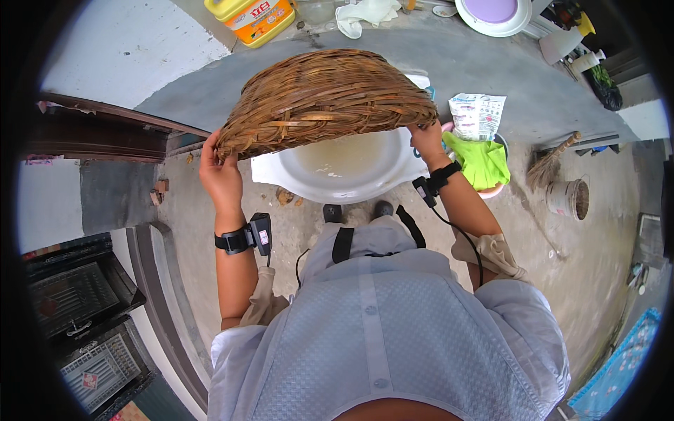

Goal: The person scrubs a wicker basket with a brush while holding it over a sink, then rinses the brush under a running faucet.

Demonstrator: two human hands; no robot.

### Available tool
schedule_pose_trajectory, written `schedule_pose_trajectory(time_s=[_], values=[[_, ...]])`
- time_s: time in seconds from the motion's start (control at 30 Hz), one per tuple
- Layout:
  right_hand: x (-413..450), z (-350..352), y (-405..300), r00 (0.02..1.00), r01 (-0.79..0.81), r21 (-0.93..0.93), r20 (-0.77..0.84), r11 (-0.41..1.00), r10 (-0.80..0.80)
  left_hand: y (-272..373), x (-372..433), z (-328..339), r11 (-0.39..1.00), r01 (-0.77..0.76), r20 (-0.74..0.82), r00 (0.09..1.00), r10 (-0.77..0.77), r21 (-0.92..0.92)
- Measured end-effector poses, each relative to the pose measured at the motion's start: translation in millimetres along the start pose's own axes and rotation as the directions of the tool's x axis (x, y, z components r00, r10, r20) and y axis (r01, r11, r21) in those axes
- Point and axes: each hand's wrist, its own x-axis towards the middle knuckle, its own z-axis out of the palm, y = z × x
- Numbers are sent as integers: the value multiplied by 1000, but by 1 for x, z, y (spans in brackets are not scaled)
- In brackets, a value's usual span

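A woven wicker basket (326,100) is held up, tilted, over a white ceramic washbasin (345,196). My left hand (218,171) grips the basket's rim at its left end, fingers behind the edge and thumb near the front. At the right end, my right hand (427,139) holds the same rim, its fingers partly hidden beneath the weave. Cloudy, yellowish water (347,155) stands in the basin under the basket. The basket covers the basin's back part.
Right of the basin, a lime-green cloth (478,160) and a printed plastic bag (477,116) lie on a tub. A straw broom (550,160) and a bucket (567,200) stand farther right. A yellow jug (253,21) and purple-centred bowl (492,10) sit on the ledge behind.
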Motion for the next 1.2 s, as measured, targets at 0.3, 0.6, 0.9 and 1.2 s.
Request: schedule_pose_trajectory(time_s=[0.3,0.6,0.9,1.2], values=[[0,7,-35,993,-60,-28,105,998,62,6,-9,-22,1000,-10,-84,996,13,26],[-8,31,-32,994,33,4,101,999,-34,5,-15,-36,979,81,-114,992,-61,185],[-7,80,16,961,117,146,234,982,-149,-21,-17,-52,828,-36,-203,962,180,560],[2,88,68,862,223,-430,506,875,29,-73,-19,-89,733,121,-340,927,158,670]])
